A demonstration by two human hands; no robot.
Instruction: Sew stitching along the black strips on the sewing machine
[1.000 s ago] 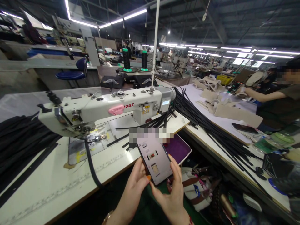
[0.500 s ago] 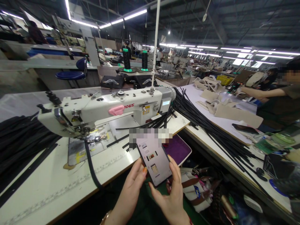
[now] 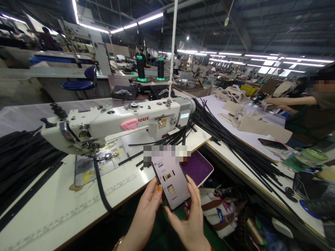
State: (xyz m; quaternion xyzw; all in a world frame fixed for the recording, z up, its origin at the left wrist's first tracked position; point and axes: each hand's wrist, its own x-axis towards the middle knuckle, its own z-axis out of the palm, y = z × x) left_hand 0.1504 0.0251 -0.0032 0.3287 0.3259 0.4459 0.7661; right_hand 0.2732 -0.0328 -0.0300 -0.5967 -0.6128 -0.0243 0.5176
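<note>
Between my two hands is a phone [image 3: 171, 186] with its screen lit, tilted in front of the table edge. My left hand [image 3: 148, 204] is closed on its left side, thumb along the edge. On the opposite side my right hand [image 3: 190, 211] grips the lower right edge, with the thumb near the bottom corner. The phone's top is blurred out by blocks. Behind it stands a white sewing machine [image 3: 115, 122] with a pink piece stuck on its arm. A black strap [image 3: 101, 184] hangs from under its needle area over the table's front edge.
Long black straps [image 3: 230, 139] run across the tables at right, and more dark strips [image 3: 23, 153] lie at left. Two black thread cones [image 3: 140, 69] stand behind the machine. A purple-lined tray [image 3: 197, 169] sits below the edge. A co-worker's arm [image 3: 290, 101] reaches over beige pieces.
The phone and both hands stay nearly in place. The whole view has shifted very slightly. At the right, the co-worker's arm has moved a little.
</note>
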